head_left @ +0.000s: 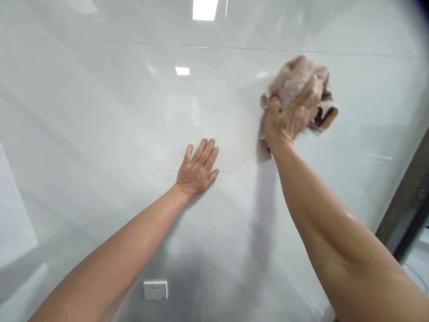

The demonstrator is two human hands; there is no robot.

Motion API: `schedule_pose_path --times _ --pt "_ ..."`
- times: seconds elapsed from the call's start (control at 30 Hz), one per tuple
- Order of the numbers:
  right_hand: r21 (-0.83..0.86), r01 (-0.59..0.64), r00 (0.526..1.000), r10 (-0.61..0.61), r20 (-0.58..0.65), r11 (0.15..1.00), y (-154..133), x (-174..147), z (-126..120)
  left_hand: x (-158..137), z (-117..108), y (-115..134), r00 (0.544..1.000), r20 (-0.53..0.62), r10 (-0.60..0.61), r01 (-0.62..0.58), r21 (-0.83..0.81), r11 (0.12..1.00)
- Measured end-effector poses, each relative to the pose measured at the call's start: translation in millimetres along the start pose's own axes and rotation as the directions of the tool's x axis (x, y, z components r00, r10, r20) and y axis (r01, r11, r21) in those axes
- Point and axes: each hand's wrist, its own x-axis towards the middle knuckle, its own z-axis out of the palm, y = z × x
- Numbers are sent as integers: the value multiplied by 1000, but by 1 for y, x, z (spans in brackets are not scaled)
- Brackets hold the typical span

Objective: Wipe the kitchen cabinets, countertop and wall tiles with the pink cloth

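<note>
My left hand (198,170) lies flat against a glossy, pale tiled wall (127,107), its fingers apart and nothing in it. Up and to the right, my right hand (295,112) grips a bunched pinkish-brown cloth (298,78) against the same wall. Folds of the cloth spread out above the fingers and hang on both sides of the hand. Some of the right fingertips are sunk in the fabric and hidden, and that hand is slightly blurred.
A white wall socket (155,290) sits low on the tiles, below my left hand. At the right edge stands a dark frame (407,205). A white panel (13,214) shows at the far left. Bright lights reflect in the upper tiles.
</note>
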Motion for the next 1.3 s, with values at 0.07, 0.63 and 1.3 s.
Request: schedule_pose_path --times 0.07,0.63,1.3 --pt "-13 -44 999 44 25 999 -47 3 1 -5 0 -1 1000 -15 18 -18 15 1000" --pt "679 474 668 -731 137 561 -117 -159 7 -73 -61 -10 997 -72 -25 17 -104 994" --pt "165 442 884 -459 85 882 -34 -141 10 -38 -29 -35 982 29 185 -187 138 973"
